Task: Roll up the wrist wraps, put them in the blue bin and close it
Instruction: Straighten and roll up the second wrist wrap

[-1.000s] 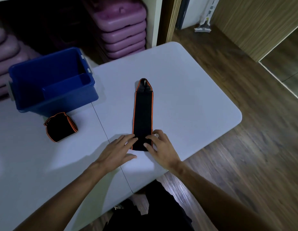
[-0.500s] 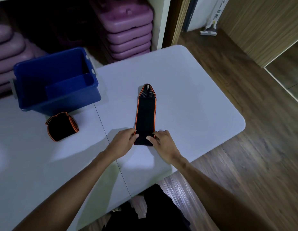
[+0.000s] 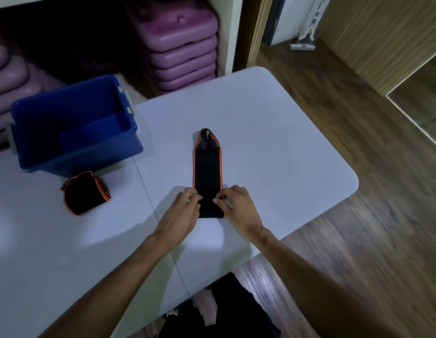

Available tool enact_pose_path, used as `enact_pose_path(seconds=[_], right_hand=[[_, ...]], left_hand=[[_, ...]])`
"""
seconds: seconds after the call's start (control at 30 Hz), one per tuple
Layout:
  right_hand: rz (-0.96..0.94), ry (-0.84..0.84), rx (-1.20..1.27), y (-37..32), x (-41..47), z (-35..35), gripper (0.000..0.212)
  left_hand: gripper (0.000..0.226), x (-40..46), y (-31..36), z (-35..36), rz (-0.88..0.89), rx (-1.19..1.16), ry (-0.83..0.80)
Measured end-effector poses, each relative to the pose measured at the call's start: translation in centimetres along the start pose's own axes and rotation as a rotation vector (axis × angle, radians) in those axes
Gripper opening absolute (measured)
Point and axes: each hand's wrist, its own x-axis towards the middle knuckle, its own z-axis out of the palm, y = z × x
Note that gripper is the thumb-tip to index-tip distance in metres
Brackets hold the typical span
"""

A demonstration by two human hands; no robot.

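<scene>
Head view: left hand (image 3: 181,211) and right hand (image 3: 237,207) pinch the near, rolled end of the flat wrist wrap (image 3: 208,172) on the white table (image 3: 273,142) — fingertips closed on both edges. Fabric likely soft, light, springy — best held at the roll's sides. Rolled wrap (image 3: 84,193) lies just beside the open blue bin (image 3: 73,128).

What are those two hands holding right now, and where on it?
Both the left hand and right hand pinch the near, partly rolled end of the flat wrist wrap lying on the table, one at each side edge.
</scene>
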Motion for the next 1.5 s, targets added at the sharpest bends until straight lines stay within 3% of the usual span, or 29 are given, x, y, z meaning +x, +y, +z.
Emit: enact_pose_path(seconds=[0.13,0.23,0.37,0.47,0.6,0.73,0.9,1.0,1.13,1.23,1.33,1.5], right_hand=[[-0.253,-0.014,-0.324,1.8,-1.1,-0.1,0.065],[-0.338,-0.031,-0.416,2.8,-1.7,0.2,0.066],[-0.381,-0.071,-0.349,3.0,-1.6,-0.1,0.062],[-0.28,-0.162,-0.181,2.4,-1.4,-0.9,0.05],[-0.019,-0.192,0.137,0.6,-0.5,-2.2,0.013],[0.134,-0.22,0.248,-0.2,1.0,-2.2,0.02],[0.216,-0.197,0.139,0.2,2.6,-1.1,0.04],[0.241,-0.123,0.156,0.3,2.9,-0.9,0.035],[0.091,-0.086,0.202,0.0,2.2,-0.8,0.031],[0.032,-0.074,0.074,0.2,1.6,-0.5,0.03],[-0.097,-0.106,-0.121,1.2,0.9,-0.7,0.043],[-0.366,-0.102,-0.442,2.9,-0.2,-0.6,0.078]], left_hand=[[0.062,-0.8,-1.4,-0.8,0.095,0.04,-0.143],[0.059,-1.1,-1.4,-0.6,0.109,0.069,-0.168],[0.053,-1.1,-1.7,-0.6,0.053,-0.047,-0.172],[0.041,0.0,-1.5,-1.6,-0.037,-0.197,-0.267],[0.029,2.1,-1.7,-2.3,-0.189,-0.262,-0.374],[0.017,3.2,-1.3,-2.7,-0.318,-0.469,-0.307],[0.027,3.5,-1.2,-1.9,-0.395,-0.426,-0.177],[0.025,3.2,-1.2,-1.5,-0.344,-0.323,-0.044],[0.011,2.6,-0.5,-1.3,-0.12,-0.174,0.106],[0.027,1.5,-0.8,-1.0,-0.035,-0.063,0.048],[0.051,0.3,-1.5,-0.8,0.017,0.047,-0.066],[0.056,-0.6,-1.2,-0.6,-0.015,0.003,-0.092]])
